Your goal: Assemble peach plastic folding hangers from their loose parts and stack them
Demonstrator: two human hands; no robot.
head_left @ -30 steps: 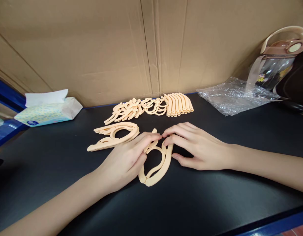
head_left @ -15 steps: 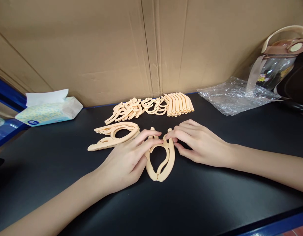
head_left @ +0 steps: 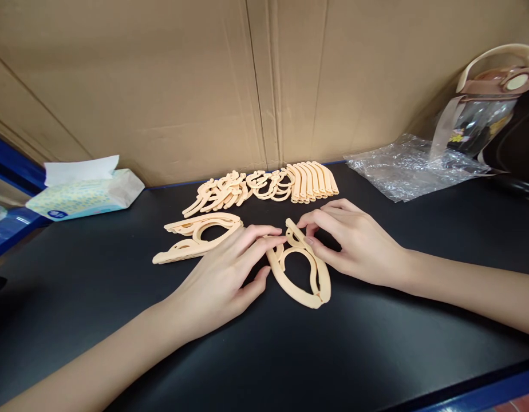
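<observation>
Cream plastic folding hanger (head_left: 290, 288), one, lying on the black tabletop (head_left: 333, 355) just right of the centre of the frame, its arms meeting in a point toward the lower edge. Left hand (head_left: 221, 274): fingertips on its upper left arm, thumb beside the outer edge; whether it grips cannot be told. Right hand (head_left: 350, 234): narrow pinch on its upper right arm.

Further stock: stacked hangers (head_left: 182, 252), left of centre; loose hooked pieces (head_left: 225, 191) and a row of curved arms (head_left: 311, 183), upper middle.

Containers: soft tissue pack (head_left: 84, 197), left, one white tissue (head_left: 82, 170) standing from its top; clear plastic bag (head_left: 402, 171), flattened, right; clear-bodied bottle (head_left: 488, 129), upper right, brown lid (head_left: 483, 86) on, contents indistinct.
</observation>
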